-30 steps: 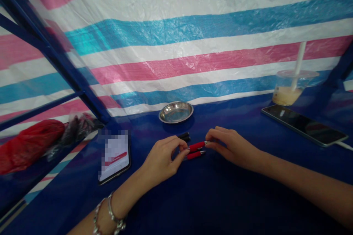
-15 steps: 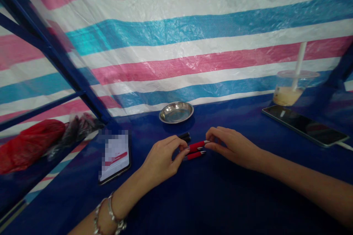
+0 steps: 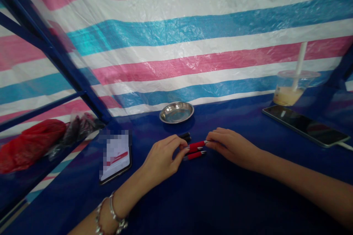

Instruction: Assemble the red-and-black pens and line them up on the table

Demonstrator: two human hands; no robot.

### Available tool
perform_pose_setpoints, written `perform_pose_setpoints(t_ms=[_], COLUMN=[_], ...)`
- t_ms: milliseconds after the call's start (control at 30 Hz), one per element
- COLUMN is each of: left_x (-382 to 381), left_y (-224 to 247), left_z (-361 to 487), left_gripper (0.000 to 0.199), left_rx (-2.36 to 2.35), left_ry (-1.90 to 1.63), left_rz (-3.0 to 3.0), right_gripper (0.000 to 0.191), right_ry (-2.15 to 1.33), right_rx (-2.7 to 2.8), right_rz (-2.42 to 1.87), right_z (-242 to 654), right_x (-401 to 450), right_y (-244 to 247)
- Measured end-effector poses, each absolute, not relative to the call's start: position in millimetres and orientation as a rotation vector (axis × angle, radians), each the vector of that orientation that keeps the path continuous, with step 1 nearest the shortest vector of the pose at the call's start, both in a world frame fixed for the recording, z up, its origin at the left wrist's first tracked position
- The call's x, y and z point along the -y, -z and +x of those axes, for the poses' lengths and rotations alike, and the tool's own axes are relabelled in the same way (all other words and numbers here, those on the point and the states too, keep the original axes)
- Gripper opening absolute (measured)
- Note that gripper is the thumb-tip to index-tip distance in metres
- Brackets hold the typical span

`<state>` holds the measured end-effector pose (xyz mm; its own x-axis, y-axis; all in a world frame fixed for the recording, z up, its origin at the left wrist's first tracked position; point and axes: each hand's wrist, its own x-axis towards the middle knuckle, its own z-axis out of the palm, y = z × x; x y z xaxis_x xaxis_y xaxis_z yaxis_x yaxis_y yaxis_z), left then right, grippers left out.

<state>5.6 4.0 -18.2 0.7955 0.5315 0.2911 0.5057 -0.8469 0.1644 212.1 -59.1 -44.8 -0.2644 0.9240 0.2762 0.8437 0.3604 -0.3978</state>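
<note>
My left hand, bracelets on its wrist, pinches the left part of a red pen between thumb and fingers. At the pen's silver tip, the thumb and fingertips of my right hand are closed together. Right against the held pen is another silver tip. A separate red pen with a black and silver end lies just in front, on the blue table. Behind my left fingers, black pen-like pieces lie partly hidden. My left hand covers the pens' left ends.
A shallow metal dish sits near the back edge. On the left is a lit phone; on the right, a dark phone with a cable and a drink cup with a straw. Striped sheeting hangs behind.
My right thumb and fingers have drawn closer together around the pen's silver tip. My left hand stays nearly still.
</note>
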Motion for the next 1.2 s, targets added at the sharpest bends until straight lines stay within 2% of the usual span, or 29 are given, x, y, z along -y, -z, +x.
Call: perform_pose_setpoints(t_ms=[200, 433, 633, 833, 1200], left_x=[-13.8, -18.0, -22.3, -28.4, -31.3], left_y=[21.2, 23.3, 23.1, 26.2, 29.8], left_z=[3.3, 2.3, -0.2, -2.3, -2.2], left_gripper=[0.017, 0.017, 0.022, 0.016, 0.014], left_rx=[-1.207, -1.212, -1.239, -1.294, -1.293], left_ry=[-0.352, -0.139, -0.262, -0.249, -0.219], left_rz=[2.865, 2.846, 2.84, 2.805, 2.789], right_gripper=[0.016, 0.02, 0.023, 0.013, 0.007], right_ry=[-0.052, 0.008, -0.086, -0.128, -0.138], right_rx=[2.056, 2.057, 2.03, 2.032, 2.012], right_rz=[-1.709, -2.091, -2.332, -2.365, -2.275], right_z=[229.3, 262.0, 265.8, 255.2, 255.1], right_x=[54.3, 47.9, 54.8, 57.0, 55.6], right_y=[40.7, 38.4, 33.2, 33.2, 36.9])
